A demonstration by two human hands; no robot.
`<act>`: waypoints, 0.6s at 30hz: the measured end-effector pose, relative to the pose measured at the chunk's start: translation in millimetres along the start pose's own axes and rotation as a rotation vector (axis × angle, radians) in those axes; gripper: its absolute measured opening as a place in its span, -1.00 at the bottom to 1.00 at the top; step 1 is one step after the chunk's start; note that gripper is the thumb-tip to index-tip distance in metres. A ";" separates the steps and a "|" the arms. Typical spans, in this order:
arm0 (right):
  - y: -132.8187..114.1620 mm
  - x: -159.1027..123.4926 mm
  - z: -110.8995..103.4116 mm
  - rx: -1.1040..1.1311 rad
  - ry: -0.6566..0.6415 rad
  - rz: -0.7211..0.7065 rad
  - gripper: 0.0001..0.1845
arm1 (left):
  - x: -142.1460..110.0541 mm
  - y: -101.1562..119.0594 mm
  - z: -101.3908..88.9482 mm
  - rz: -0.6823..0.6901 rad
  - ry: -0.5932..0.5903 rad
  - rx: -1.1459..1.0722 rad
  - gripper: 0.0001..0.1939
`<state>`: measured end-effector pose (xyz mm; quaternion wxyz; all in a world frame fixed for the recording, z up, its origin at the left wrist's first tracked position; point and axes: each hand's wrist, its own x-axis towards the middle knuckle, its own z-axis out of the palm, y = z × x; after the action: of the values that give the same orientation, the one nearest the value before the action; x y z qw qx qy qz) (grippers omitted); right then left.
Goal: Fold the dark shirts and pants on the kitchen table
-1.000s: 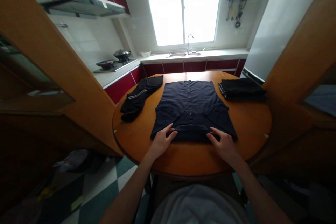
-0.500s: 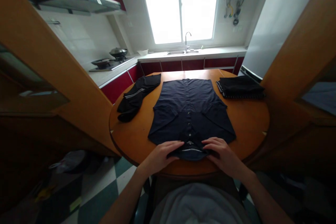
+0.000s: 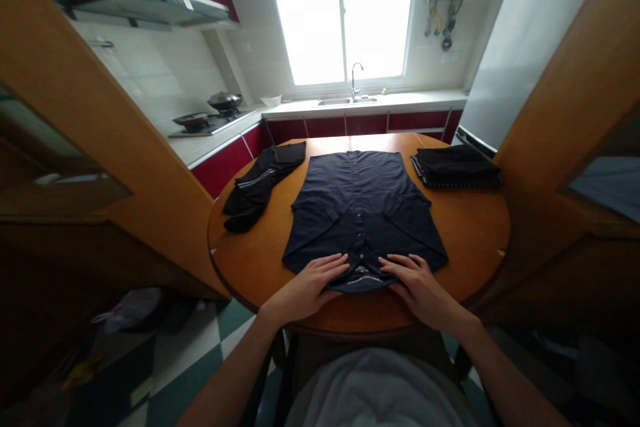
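Hands press flat on the dark shirt [image 3: 363, 210], spread in the middle of the round table [image 3: 470, 240]. Left hand [image 3: 313, 283] and right hand [image 3: 417, 283] lie open beside its collar [image 3: 363, 277], gripping nothing, keeping it smooth.

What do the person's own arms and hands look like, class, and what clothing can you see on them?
Both arms are bare from wrist to past the elbow, with no sleeves in view. The left hand and right hand wear no gloves, rings, watch or bracelet that can be made out. A pale grey-white top covers the body below.
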<state>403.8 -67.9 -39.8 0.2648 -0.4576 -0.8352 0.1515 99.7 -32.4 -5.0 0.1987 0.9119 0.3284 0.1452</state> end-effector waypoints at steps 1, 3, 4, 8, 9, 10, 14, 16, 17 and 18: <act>1.1 2.5 -0.1 0.021 0.012 0.016 -0.68 | 2.2 -1.2 -3.1 0.000 0.000 -0.034 -0.48; 2.9 9.2 -1.7 0.073 0.048 0.058 -0.74 | 9.0 -5.1 -9.6 -0.024 0.011 -0.111 -0.62; 3.7 13.5 -3.1 0.106 0.067 0.084 -0.76 | 13.7 -8.0 -12.5 -0.052 0.019 -0.145 -0.69; 8.7 36.3 -9.3 0.232 0.107 0.219 -0.72 | 38.3 -23.6 -18.9 -0.202 0.066 -0.228 -0.72; 10.4 42.6 -10.3 0.235 0.113 0.256 -0.71 | 44.9 -27.7 -19.0 -0.224 0.086 -0.243 -0.70; 12.3 48.8 -10.7 0.223 0.121 0.291 -0.71 | 51.0 -31.3 -18.4 -0.238 0.108 -0.260 -0.70; 20.2 65.8 -6.0 0.117 0.148 0.398 -0.74 | 65.3 -40.3 -11.5 -0.262 0.205 -0.288 -0.77; 23.5 67.8 0.1 0.062 0.174 0.435 -0.77 | 65.5 -42.1 -6.3 -0.286 0.243 -0.243 -0.78; 25.0 67.4 3.7 0.035 0.198 0.447 -0.78 | 64.6 -42.5 -3.7 -0.309 0.259 -0.200 -0.76; 26.3 66.4 7.3 0.006 0.223 0.454 -0.76 | 63.3 -42.7 -1.4 -0.337 0.272 -0.147 -0.72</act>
<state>388.2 2.2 -38.6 0.3158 -0.6464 -0.6763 0.1580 123.0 39.6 -14.8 0.2402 0.7992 0.4884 0.2551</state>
